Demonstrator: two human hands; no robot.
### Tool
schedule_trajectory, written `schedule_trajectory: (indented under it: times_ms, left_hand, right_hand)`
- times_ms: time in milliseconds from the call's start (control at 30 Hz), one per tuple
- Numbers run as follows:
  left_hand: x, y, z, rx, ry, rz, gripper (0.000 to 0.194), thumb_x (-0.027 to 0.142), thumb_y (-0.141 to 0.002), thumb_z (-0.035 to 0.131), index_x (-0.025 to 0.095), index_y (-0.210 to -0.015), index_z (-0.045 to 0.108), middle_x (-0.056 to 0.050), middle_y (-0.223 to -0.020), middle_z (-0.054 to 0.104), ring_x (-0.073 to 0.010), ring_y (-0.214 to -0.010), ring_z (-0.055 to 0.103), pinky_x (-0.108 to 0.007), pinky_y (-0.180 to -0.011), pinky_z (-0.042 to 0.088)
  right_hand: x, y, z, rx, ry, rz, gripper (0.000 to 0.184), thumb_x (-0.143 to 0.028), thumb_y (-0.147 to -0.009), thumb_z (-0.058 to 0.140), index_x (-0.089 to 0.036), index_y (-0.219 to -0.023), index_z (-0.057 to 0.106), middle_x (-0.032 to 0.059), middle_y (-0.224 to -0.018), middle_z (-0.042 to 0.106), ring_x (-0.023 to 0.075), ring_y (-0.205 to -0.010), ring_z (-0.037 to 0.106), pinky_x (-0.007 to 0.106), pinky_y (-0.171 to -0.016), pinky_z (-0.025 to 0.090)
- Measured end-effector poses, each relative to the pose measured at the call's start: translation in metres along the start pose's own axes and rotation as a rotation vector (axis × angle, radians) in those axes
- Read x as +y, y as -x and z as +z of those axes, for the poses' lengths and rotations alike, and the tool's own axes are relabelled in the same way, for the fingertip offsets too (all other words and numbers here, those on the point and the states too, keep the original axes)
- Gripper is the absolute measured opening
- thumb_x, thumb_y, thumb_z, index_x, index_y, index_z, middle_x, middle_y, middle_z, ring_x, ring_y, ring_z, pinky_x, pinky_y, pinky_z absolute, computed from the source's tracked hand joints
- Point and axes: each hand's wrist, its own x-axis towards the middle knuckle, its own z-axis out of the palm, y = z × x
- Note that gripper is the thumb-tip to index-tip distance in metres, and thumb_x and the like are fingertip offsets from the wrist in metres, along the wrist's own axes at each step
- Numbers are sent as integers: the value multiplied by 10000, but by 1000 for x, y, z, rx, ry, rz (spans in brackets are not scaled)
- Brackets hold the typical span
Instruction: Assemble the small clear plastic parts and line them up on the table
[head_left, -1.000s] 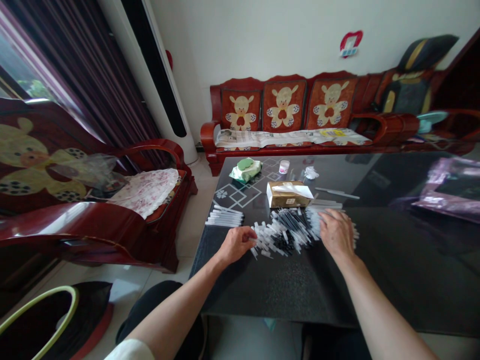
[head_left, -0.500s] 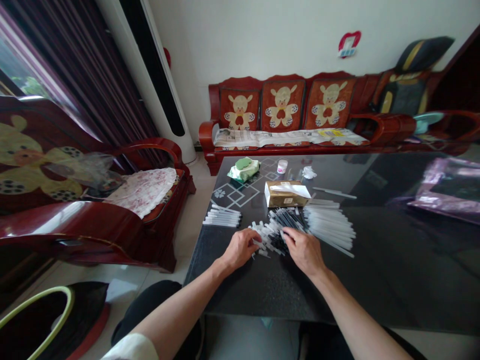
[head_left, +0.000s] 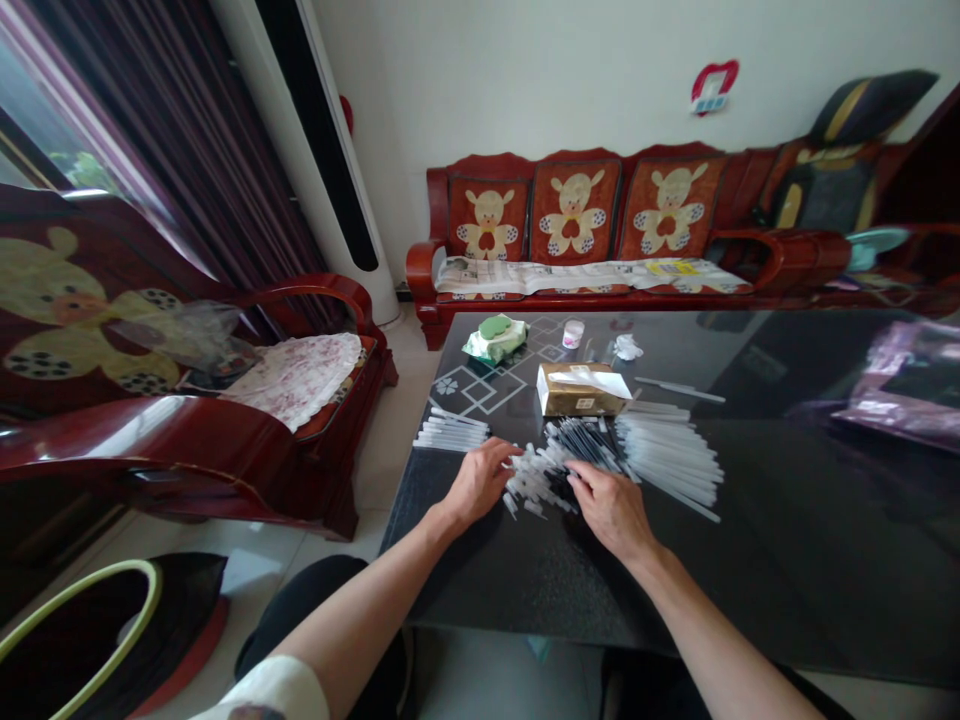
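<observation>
My left hand (head_left: pixel 481 482) reaches in from the left, fingers apart, its tips at the left edge of a pile of short whitish pen caps (head_left: pixel 534 480). On the right side of that pile is my right hand (head_left: pixel 613 512), thumb and fingers stretched towards the caps, a little apart; I make out nothing held in it. Thin black pen refills (head_left: pixel 583 440) lie in a bundle just beyond my right fingertips. Right of them, translucent white pen barrels (head_left: pixel 667 455) are fanned out. Several white pens (head_left: pixel 451 432) lie in a row beyond my left hand.
Behind the pen parts stands a gold tissue box (head_left: pixel 583 392). Farther back on the dark table (head_left: pixel 787 540) are a green wipes pack (head_left: pixel 495 342), a small white tub (head_left: pixel 573 334) and a crumpled tissue (head_left: pixel 627 347). Shiny purple packaging (head_left: pixel 911 390) lies far right.
My left hand has shifted slightly up and its fingers have opened. My right hand stays beside the caps. The whole view has moved slightly.
</observation>
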Motion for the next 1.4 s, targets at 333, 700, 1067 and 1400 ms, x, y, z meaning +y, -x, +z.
schedule_trajectory:
  times_ms: [333, 700, 1067, 1400]
  left_hand:
    - [-38, 0, -39, -105, -644, -277, 169, 144, -821, 584, 165, -972, 657, -87, -969, 636, -222, -949, 598, -306, -843, 443]
    - [-31, -1, -35, -204, -679, -260, 141, 138, -826, 551, 187, -910, 652, -69, -945, 620, -210, -935, 572, -290, -815, 423]
    - [6, 2, -20, -110, -481, 123, 177, 241, -951, 431, 200, -956, 603, -44, -852, 605, -201, -861, 534, -316, -820, 372]
    - [29, 7, -7, -174, -420, 323, 213, 212, -954, 407, 204, -987, 617, -47, -871, 607, -193, -890, 533, -366, -991, 334]
  right_hand:
    - [0, 0, 3, 3, 0, -32, 278, -246, -910, 473, -228, -1077, 695, 56, -995, 744, 224, -808, 710, 333, -739, 529]
    - [1, 1, 1, 16, -14, -24, 268, -249, -910, 473, -229, -1061, 693, 41, -973, 749, 215, -799, 712, 313, -710, 522]
    - [-12, 0, -3, -174, -542, 70, 338, -410, -910, 457, -180, -799, 680, 51, -677, 698, 155, -534, 622, 263, -530, 472]
    - [-24, 2, 13, -508, -1065, 349, 474, -591, -847, 482, -136, -780, 594, 24, -530, 634, 98, -357, 518, 177, -332, 328]
